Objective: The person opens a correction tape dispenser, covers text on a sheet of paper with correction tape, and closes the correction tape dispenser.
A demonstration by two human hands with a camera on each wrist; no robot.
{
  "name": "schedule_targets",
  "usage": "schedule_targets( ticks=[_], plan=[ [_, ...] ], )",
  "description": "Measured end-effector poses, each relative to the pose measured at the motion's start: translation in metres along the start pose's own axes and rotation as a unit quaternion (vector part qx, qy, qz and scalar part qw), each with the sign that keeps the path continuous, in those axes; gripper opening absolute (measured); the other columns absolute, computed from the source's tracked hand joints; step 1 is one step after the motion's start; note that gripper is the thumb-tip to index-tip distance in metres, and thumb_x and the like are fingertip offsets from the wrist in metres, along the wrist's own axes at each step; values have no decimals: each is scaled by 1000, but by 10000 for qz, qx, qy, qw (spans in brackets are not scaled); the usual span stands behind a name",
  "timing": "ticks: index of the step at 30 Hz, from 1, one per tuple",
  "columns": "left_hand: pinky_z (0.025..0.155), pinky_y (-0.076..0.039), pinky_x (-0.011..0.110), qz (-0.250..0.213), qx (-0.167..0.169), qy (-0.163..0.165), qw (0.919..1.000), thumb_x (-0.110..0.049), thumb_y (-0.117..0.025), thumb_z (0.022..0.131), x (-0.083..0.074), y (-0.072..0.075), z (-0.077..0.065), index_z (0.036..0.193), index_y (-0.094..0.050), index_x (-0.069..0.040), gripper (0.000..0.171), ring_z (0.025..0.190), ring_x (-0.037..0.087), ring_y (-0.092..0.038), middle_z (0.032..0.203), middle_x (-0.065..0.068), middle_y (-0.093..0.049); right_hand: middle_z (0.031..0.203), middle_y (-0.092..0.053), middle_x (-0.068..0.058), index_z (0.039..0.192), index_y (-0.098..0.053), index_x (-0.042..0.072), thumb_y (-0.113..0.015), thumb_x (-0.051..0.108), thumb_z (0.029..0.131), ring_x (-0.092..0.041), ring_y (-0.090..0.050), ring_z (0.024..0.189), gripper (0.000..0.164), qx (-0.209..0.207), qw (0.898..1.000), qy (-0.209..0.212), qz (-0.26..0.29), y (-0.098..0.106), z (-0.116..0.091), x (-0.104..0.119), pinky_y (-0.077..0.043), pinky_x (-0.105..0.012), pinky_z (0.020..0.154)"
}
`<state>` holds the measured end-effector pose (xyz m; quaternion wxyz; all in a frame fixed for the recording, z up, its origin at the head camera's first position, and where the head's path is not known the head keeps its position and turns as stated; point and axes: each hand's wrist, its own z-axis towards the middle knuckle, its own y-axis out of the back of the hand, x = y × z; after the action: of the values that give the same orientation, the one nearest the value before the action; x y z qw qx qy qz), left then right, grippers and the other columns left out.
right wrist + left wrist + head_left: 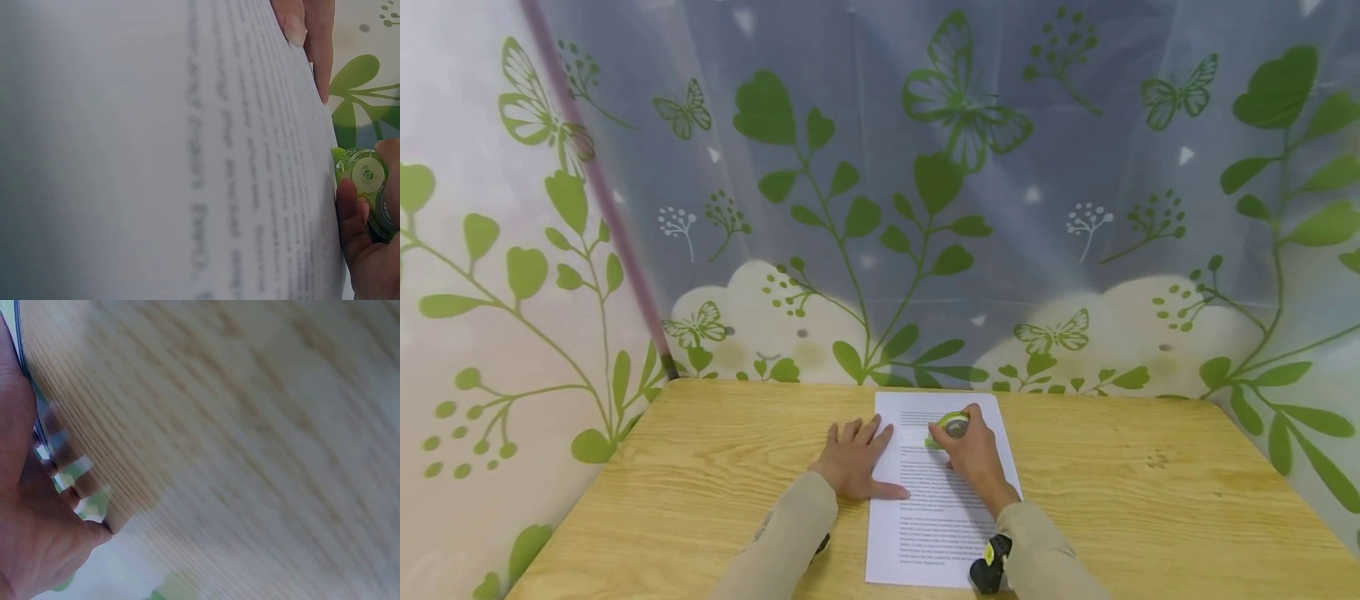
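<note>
A white sheet of printed paper (940, 533) lies upright in front of me on the table. My right hand (973, 454) pinches a green correction tape dispenser (365, 175) between thumb and fingers. The dispenser's tip is at the paper, in the upper part of the text. A white gap shows between printed lines just left of it. My left hand (853, 467) lies spread on the sheet's left edge, its thumb reaching onto the text. Part of that left hand (44, 531) also shows at the edge of the left wrist view.
The wood-grain table (737, 467) extends to both sides of the sheet. Behind it hangs a curtain (865, 208) printed with green leaves and butterflies. A dark wrist device (991, 567) sits by my right sleeve, over the sheet's lower right corner.
</note>
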<state>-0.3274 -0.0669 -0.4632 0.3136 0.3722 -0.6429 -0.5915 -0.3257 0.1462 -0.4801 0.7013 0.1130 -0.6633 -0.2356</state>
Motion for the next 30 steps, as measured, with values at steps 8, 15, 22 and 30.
schedule_targets(
  ticks=[8, 15, 22, 30],
  plan=[
    [104, -21, 62, 34, -58, -7, 10000, -83, -45, 75, 0, -2, 1, 153, -26, -17, 104, 137, 36, -26, 156, 9, -22, 86, -60, -11, 109, -40, 6, -72, 30, 87, -16, -56, 50, 45, 46, 10000, 68, 0, 2, 0, -2, -48, -29, 49],
    [104, -21, 62, 58, -62, 21, 10000, -83, -46, 74, 0, -2, 1, 152, -26, -17, 104, 137, 36, -26, 156, 9, -23, 87, -60, -11, 108, -41, 6, -72, 30, 86, -17, -57, 50, 45, -18, 10000, 19, -24, 6, -1, -4, -49, -30, 49],
    [105, -20, 62, 17, -39, 19, 10000, -83, -46, 75, 0, -1, 1, 153, -26, -17, 104, 137, 36, -25, 156, 9, -22, 87, -60, -12, 109, -40, 5, -72, 29, 87, -17, -57, 50, 45, 15, 10000, 44, 39, 10, -1, -5, -49, -30, 49],
    [104, -20, 62, -13, -98, -32, 9999, -83, -46, 75, 1, -2, 1, 153, -25, -17, 104, 137, 36, -26, 156, 9, -22, 87, -60, -12, 108, -41, 5, -72, 28, 87, -16, -57, 52, 45, -3, 10000, 22, 32, 14, -1, -5, -49, -30, 49]
  ],
)
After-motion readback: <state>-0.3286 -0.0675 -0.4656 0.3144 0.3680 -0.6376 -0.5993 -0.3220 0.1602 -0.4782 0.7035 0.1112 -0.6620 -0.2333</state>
